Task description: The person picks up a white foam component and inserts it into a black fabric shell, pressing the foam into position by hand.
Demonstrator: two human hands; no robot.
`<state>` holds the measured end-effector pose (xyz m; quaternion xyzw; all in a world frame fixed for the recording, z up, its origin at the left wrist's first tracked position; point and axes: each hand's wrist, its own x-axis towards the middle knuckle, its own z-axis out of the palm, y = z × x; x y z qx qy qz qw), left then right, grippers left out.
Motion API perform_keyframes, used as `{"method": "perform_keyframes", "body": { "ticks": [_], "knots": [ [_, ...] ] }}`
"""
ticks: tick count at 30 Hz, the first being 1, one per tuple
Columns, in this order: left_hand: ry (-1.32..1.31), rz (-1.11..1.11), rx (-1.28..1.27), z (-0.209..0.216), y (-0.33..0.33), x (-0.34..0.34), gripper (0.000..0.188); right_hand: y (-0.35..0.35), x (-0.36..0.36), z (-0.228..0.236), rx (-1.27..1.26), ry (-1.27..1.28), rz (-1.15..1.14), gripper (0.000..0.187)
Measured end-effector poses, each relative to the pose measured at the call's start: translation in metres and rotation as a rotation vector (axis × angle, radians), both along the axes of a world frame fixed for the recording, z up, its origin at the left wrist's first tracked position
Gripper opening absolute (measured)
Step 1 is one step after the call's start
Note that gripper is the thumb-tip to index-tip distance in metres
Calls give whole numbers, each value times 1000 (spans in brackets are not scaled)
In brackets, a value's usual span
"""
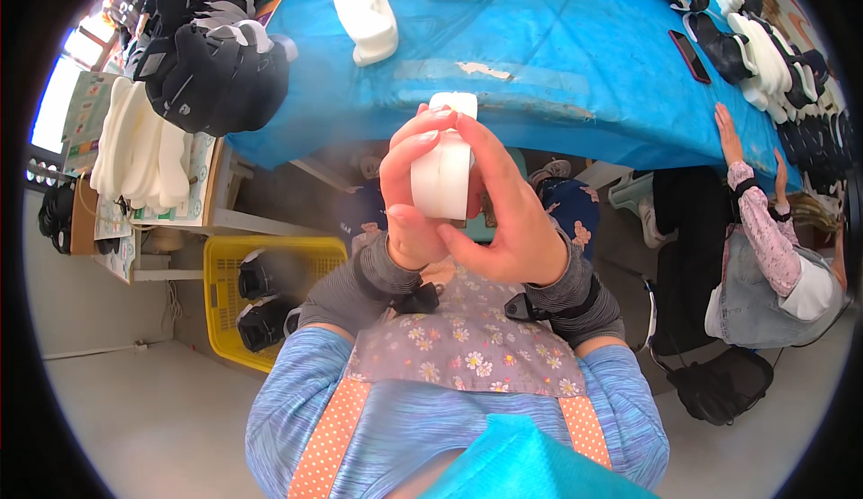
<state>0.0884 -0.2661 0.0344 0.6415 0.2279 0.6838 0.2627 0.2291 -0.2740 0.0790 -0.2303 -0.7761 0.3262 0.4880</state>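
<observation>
Both hands are raised in front of my chest, just off the near edge of the blue-covered table (539, 108). Between them is a white shoe last (440, 180), seen nearly end-on, its far end reaching toward the table. The fingers of my left hand (398, 180) wrap round its left side, with the thumb low. My right hand (517, 229) curves round the other side, its fingertips over the top and its thumb near the bottom. Farther off, another white last (366, 18) lies on the table.
Black shoes (220, 76) and a row of white lasts (139, 153) crowd the left side. A yellow crate (270, 252) with black shoes stands below. At right are a phone (689, 56), more shoes and lasts, and a seated co-worker (773, 265) with one hand on the table.
</observation>
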Motion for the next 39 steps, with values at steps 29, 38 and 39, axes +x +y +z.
{"method": "perform_keyframes", "body": {
  "ticks": [29, 38, 39],
  "knots": [
    [194, -353, -575, 8, 138, -7, 44, 123, 65, -60, -336, 424, -320, 38],
    [622, 467, -246, -30, 319, -23, 64, 213, 112, -130, -132, -131, -881, 50],
    [622, 568, -223, -31, 334, -26, 68, 209, 105, -127, -131, -255, -902, 52]
  ]
}}
